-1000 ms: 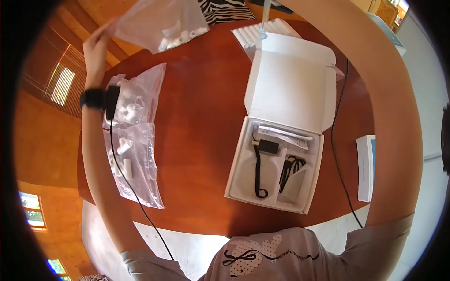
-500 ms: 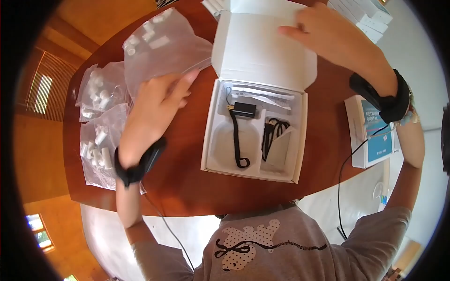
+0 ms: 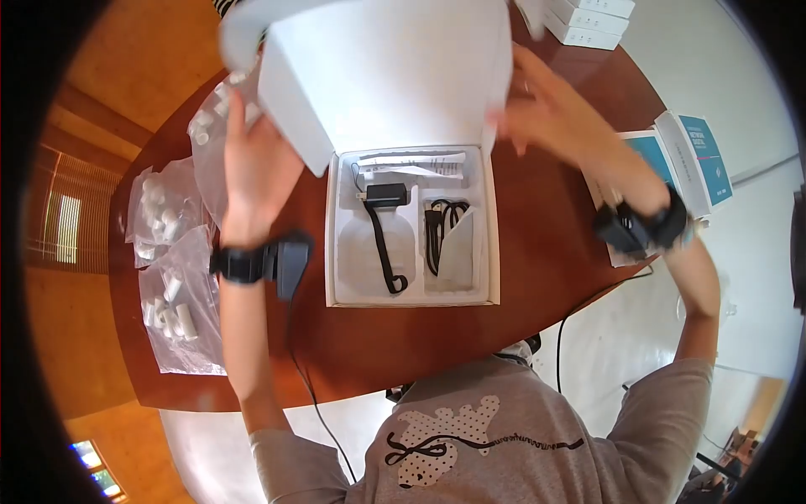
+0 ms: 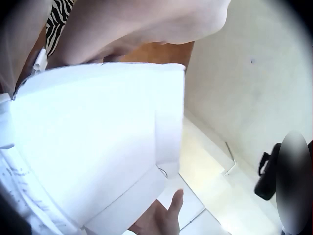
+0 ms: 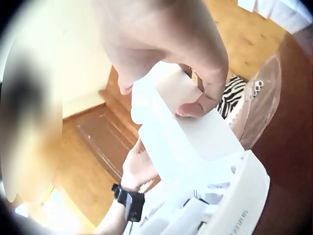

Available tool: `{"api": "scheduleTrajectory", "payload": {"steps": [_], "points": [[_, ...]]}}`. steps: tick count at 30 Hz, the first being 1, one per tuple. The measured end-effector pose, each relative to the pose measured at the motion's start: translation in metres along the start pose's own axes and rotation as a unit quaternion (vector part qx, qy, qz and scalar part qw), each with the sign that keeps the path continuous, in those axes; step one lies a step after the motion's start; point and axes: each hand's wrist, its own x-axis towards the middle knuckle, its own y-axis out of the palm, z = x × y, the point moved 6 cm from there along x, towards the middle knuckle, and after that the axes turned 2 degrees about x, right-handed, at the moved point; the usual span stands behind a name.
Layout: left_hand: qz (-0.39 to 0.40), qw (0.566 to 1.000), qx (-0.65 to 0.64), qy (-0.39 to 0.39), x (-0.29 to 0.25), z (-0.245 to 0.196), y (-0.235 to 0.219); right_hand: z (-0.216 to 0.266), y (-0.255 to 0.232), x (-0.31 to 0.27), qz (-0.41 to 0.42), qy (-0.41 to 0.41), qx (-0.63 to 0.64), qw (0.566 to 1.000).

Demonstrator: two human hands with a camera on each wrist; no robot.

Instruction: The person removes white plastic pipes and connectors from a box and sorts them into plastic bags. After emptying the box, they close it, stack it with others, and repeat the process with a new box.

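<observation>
An open white box [image 3: 411, 301] sits on the table, its lid [image 3: 386, 76] raised. In it lie a black power adapter [image 3: 386, 195], a black strap [image 3: 380, 244], a coiled black cable [image 3: 435, 239] and folded papers [image 3: 420, 165]. My left hand [image 3: 260, 172] is at the lid's left side, thumb up and fingers extended, the fingertips partly hidden by the flap. On the opposite side my right hand [image 3: 550, 118] reaches the lid's right edge. In the right wrist view its curled fingers [image 5: 195, 108] and thumb hold the lid's flap [image 5: 171, 93].
Clear plastic bags [image 3: 180, 311] of white cylindrical pieces lie along the table's left side. Blue-and-white boxes [image 3: 705, 160] stand at the right, and a stack of white boxes [image 3: 588, 21] at the far right corner. Black cords run from both wrist cameras.
The left hand has let go of a plastic bag, now on the left, and moved to the lid. The right hand has come to the lid's right edge. The lid has swung upward.
</observation>
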Motion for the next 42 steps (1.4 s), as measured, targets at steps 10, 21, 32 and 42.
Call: {"api": "scheduleTrajectory", "payload": {"steps": [10,21,32,42], "points": [[0.107,0.983,0.14,0.052,-0.094,0.043,-0.059,-0.008,0.044,-0.091,0.084,-0.059,0.035,0.994],[0.139,0.897,0.417,0.051,-0.113,0.046,-0.041,-0.009,0.056,-0.109,0.066,-0.109,-0.218,0.968],[0.075,0.904,0.42,0.002,-0.164,0.058,-0.047,-0.027,0.076,-0.146,0.102,0.016,-0.003,0.995],[0.149,0.949,0.192,0.202,-0.18,0.014,-0.013,0.004,0.062,-0.128,-0.008,-0.131,-0.099,0.986]]}}
